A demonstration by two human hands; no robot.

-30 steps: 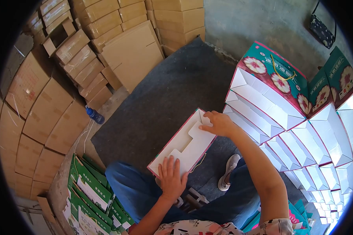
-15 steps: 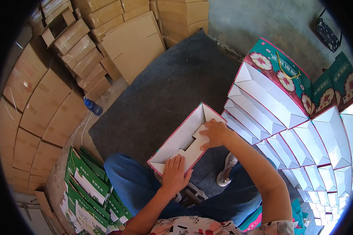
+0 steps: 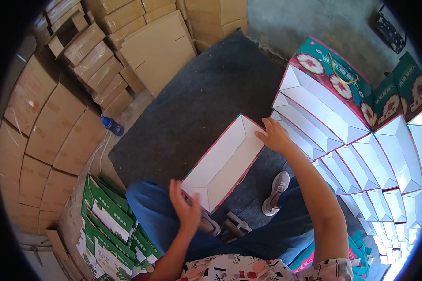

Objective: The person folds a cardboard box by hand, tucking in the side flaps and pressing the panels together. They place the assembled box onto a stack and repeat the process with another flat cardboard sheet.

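An open-topped gift box (image 3: 220, 174) with a white inside and thin red edges lies slantwise in front of my knees. Its bottom panels are flat, with a seam along the middle. My right hand (image 3: 275, 136) holds the far right end, thumb over the rim and fingers along the outside. At the near left end, my left hand (image 3: 186, 209) is spread, thumb and fingers apart beside the corner. A small stool-like support (image 3: 234, 227) shows below the box, between my legs.
Stacked white-lined boxes (image 3: 351, 164) rise on the right, with a green printed box (image 3: 330, 75) on top. Brown cartons (image 3: 47, 136) line the left. Green folded packages (image 3: 110, 225) lie near my left knee; a blue bottle (image 3: 111, 125) stands beside the dark mat (image 3: 187, 98).
The bottom flaps that both hands were pressing now lie flat inside the box. My right hand has moved to the far end rim; my left hand has come off the flap to the near end.
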